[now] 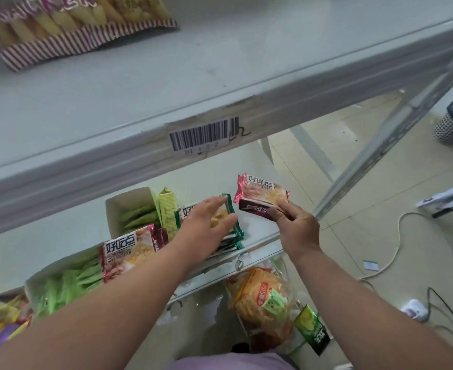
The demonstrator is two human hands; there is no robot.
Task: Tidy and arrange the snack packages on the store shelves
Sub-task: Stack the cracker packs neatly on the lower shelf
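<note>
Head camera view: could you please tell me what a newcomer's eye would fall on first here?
Probably the two hands at centre: the right hand holds a red snack pack above the shelf's right end, while the left hand rests flat on a stack of green-edged packs. Next, the barcode label on the upper shelf's front edge, and the striped bag at top left.

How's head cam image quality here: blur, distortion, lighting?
Head view: wide-angle bowing curves the upper shelf edge; light is flat and soft, no hard glare; the striped bag at top left is soft, the barcode label reads sharp; the red packet in the right hand and the left hand are fairly clear.
</note>
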